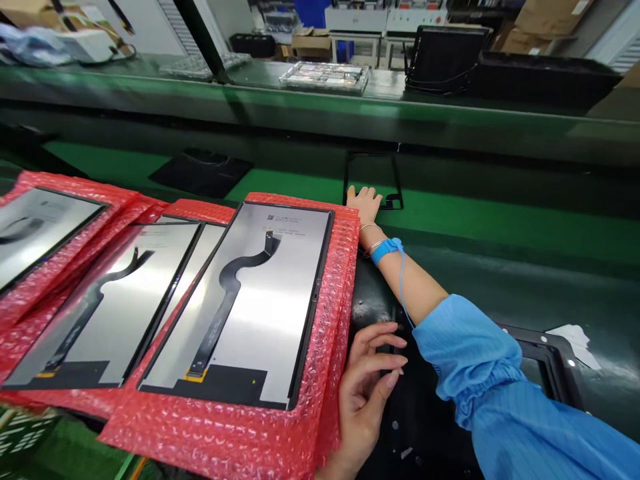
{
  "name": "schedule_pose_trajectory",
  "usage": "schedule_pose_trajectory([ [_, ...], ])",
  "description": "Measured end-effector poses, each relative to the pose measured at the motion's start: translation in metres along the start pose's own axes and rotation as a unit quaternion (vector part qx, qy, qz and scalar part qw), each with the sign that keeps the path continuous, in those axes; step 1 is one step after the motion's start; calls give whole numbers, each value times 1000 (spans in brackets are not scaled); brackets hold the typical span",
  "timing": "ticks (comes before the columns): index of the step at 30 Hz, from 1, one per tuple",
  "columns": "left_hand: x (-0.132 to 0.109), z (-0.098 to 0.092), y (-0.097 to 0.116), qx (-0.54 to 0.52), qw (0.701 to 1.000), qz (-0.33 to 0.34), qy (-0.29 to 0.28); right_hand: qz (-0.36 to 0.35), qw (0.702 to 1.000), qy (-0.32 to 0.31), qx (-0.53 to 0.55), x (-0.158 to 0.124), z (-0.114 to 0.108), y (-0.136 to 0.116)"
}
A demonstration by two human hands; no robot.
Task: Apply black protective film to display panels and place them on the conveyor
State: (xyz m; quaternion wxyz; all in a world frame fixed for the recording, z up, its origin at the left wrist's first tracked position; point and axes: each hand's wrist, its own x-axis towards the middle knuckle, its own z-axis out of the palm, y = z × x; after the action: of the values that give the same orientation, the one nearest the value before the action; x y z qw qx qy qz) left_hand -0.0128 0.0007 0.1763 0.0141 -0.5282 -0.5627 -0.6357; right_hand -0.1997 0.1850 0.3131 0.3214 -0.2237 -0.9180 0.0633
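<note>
The right hand (365, 202) is stretched far out, palm down, with its fingers flat and loose on the near edge of a thin black frame (373, 180). It is not gripping the frame, only touching it. The frame lies flat on the green belt (500, 223), and its long side runs away from the person, toward the far rail. The fingers sit on its near left corner, and the rest of the frame lies past the fingertips. A blue strap (386, 249) is around that wrist, and a blue sleeve (500, 387) covers the arm. The left hand (367, 387) is close to the body, fingers half curled and open, holding nothing. Its fingertips are near a black tray (550, 353) that lies under the right arm. Just left of this hand is the edge of a stack of red bubble wrap (330, 320). A screen (250, 300) lies face down on top, its long side tilted up and to the right. More screens on red wrap lie to the left. The belt is open to the right of the frame. A clear tray (325, 75) sits on the far shelf.
</note>
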Motion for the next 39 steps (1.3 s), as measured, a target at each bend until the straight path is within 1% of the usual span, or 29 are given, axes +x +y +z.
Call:
schedule_pose_trajectory([
  [3,-1,-3,-3,1,1000,-10,1,-1,1000,25,17,4,0,-2],
  [6,-6,-11,-12,21,1000,-3,7,16,998,48,30,5,-2,0],
  [8,-9,-16,-17,34,999,-14,14,31,998,48,39,5,-4,5],
  [10,-11,-19,-19,42,998,-34,34,43,997,33,52,6,-10,15],
  [12,-11,-18,-17,39,997,-45,58,51,996,8,71,8,-17,34],
  [14,-8,-15,-14,21,996,-50,70,50,994,-15,97,9,-25,60],
  [16,-5,-12,-11,-10,997,-46,62,30,991,-26,129,3,-32,93],
  [17,-3,-10,-10,-26,997,-38,54,18,989,-35,146,-4,-36,111],
  [19,0,-7,-9,-46,998,-14,32,4,985,-43,166,-29,-45,151],
  [20,1,-6,-8,-50,999,1,20,-2,984,-50,173,-48,-49,172],
  [22,2,-4,-5,-46,998,30,-2,-26,978,-63,195,-97,-59,211],
  [23,1,-3,-4,-41,998,44,-11,-73,967,-45,238,-126,-64,228],
  [24,1,-2,-2,-34,998,55,-20,-144,950,-13,276,-156,-69,243],
  [25,0,-1,-1,-27,997,64,-28,-205,935,5,291,-186,-73,254],
  [26,-1,0,1,-20,997,69,-34,-234,931,56,275,-216,-77,262],
  [27,-2,1,3,-17,996,73,-40,-233,936,85,250,-243,-80,267],
  [28,-3,2,5,-17,996,77,-44,-217,943,104,229,-269,-83,269],
  [30,-4,6,9,-30,994,85,-53,-193,952,102,213,-311,-85,268],
  [32,-7,11,14,-47,992,94,-64,-177,956,87,217,-341,-83,265],
  [35,-13,20,20,-56,991,97,-77,-190,950,83,233,-371,-76,266],
  [37,-18,25,22,-57,991,95,-79,-205,946,74,242,-383,-68,270],
  [39,-22,30,24,-66,990,94,-81,-219,941,51,252,-391,-59,276],
])
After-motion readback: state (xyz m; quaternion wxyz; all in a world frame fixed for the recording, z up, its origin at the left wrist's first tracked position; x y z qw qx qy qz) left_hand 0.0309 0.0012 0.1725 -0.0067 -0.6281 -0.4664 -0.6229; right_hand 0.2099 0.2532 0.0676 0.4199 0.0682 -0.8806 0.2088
